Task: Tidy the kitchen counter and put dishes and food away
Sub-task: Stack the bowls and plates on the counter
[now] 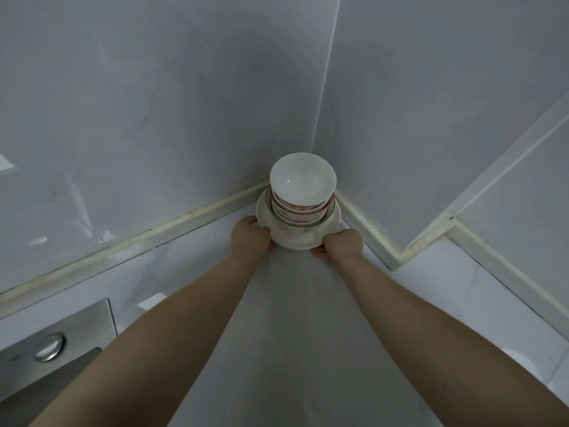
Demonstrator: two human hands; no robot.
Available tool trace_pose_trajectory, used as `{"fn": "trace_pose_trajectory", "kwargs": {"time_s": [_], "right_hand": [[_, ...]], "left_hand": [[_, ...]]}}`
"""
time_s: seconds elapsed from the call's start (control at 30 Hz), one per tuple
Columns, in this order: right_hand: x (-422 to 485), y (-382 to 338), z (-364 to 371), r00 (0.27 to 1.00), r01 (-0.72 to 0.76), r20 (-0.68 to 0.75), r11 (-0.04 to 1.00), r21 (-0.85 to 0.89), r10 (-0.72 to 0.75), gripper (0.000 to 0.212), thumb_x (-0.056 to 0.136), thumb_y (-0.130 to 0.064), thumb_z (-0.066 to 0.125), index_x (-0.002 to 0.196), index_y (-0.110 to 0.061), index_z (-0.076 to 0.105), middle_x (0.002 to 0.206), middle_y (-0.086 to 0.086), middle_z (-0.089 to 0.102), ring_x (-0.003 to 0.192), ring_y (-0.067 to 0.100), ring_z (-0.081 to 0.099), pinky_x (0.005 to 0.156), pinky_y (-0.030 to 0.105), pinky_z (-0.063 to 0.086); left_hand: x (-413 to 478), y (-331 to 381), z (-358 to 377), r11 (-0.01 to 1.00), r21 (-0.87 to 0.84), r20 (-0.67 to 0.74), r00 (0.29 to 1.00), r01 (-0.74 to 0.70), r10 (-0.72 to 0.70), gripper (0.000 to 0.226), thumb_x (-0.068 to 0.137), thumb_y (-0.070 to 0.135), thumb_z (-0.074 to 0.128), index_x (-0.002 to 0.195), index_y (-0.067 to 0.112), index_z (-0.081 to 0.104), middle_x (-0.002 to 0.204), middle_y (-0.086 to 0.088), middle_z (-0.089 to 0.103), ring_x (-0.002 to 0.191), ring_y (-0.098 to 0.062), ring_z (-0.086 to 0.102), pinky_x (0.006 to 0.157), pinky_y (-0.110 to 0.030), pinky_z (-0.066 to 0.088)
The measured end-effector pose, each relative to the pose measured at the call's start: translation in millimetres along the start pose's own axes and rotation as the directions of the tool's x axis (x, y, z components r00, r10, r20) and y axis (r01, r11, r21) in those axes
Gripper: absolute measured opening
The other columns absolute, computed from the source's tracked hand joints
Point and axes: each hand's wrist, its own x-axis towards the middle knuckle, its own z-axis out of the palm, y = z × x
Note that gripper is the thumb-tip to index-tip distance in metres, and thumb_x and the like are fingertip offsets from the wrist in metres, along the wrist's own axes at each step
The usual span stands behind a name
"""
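Right-side fingers were tucked under the rim, thumb side on top: the right hand pinched the near-right edge of the cream glazed ceramic plate. The left hand curled round the near-left edge, its tips hidden behind the rim. Both were holding, neither was loose.

On the plate sat a stack of nested red-banded ceramic bowls, w/ a plain white glossy bowl on top, nothing in it that I could see. The lower bowls' insides were hidden.

The whole lot was in the far corner of the pale worktop, right against both grey walls. Resting or just lifted? Couldn't tell.

Handling, as I judged it: stiff, breakable, glazed so prob. slippery, and a tall stack means top-heavy. Best hold is opposite rim sides, fingers beneath, kept level.

A brushed steel sink w/ a round chrome button sat at the near-left edge.
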Motion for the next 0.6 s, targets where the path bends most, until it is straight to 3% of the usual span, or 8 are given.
{"fn": "trace_pose_trajectory", "kwargs": {"time_s": [0.2,0.27,0.33,0.4,0.47,0.6], "right_hand": [[3,4,1,1.000,0.008,0.013,1.000,0.017,-0.009,0.019,0.078,0.004,0.047,0.072,0.006,0.065,0.048,0.010,0.064,0.053,0.024,0.067,0.065,0.038,0.060],[1,6,-1,0.999,0.034,0.027,0.999,-0.014,-0.033,0.019,0.078,0.002,0.049,0.066,0.002,0.063,0.052,0.011,0.065,0.058,0.028,0.068,0.071,0.042,0.060],[-5,6,-3,0.998,0.045,0.044,0.998,-0.045,-0.043,0.017,0.081,-0.001,0.052,0.066,0.000,0.059,0.057,0.014,0.064,0.061,0.033,0.068,0.075,0.046,0.058],[-14,4,-7,0.997,0.042,0.063,0.998,-0.052,-0.039,0.014,0.084,-0.003,0.053,0.071,0.000,0.057,0.061,0.016,0.063,0.058,0.031,0.066,0.071,0.045,0.059],[-27,1,-13,0.996,0.050,0.078,0.997,-0.065,-0.045,0.014,0.086,-0.004,0.053,0.073,0.000,0.057,0.065,0.016,0.062,0.054,0.026,0.064,0.061,0.039,0.058],[-53,-7,-26,0.992,0.092,0.095,0.990,-0.108,-0.082,0.016,0.088,-0.008,0.053,0.073,-0.004,0.056,0.071,0.013,0.062,0.056,0.024,0.063,0.058,0.036,0.056]], "left_hand": [[0,-3,2,1.000,-0.016,-0.002,1.000,0.002,-0.002,0.049,0.070,0.016,0.056,0.118,0.004,0.060,0.095,-0.015,0.067,0.084,-0.034,0.068,0.078,-0.046,0.058],[-2,-7,2,0.999,-0.019,0.000,0.999,0.043,-0.043,0.037,0.078,0.012,0.058,0.113,0.004,0.062,0.099,-0.017,0.069,0.087,-0.033,0.068,0.082,-0.044,0.057],[-10,-6,2,0.995,-0.017,0.014,0.995,0.102,-0.102,0.013,0.082,0.011,0.059,0.090,0.003,0.066,0.092,-0.019,0.070,0.080,-0.030,0.069,0.081,-0.041,0.057],[-21,-3,6,0.982,-0.077,0.066,0.983,0.174,-0.169,0.017,0.087,0.008,0.058,0.071,0.003,0.058,0.079,-0.020,0.065,0.054,-0.021,0.068,0.067,-0.033,0.057],[-35,3,8,0.951,-0.176,0.148,0.962,0.253,-0.229,0.018,0.091,0.006,0.054,0.074,0.001,0.052,0.075,-0.016,0.057,0.045,-0.021,0.062,0.058,-0.031,0.055],[-64,18,4,0.949,-0.116,0.264,0.930,0.293,-0.255,0.012,0.096,0.010,0.046,0.105,0.001,0.044,0.080,-0.013,0.055,0.063,-0.025,0.059,0.060,-0.034,0.051]]}}
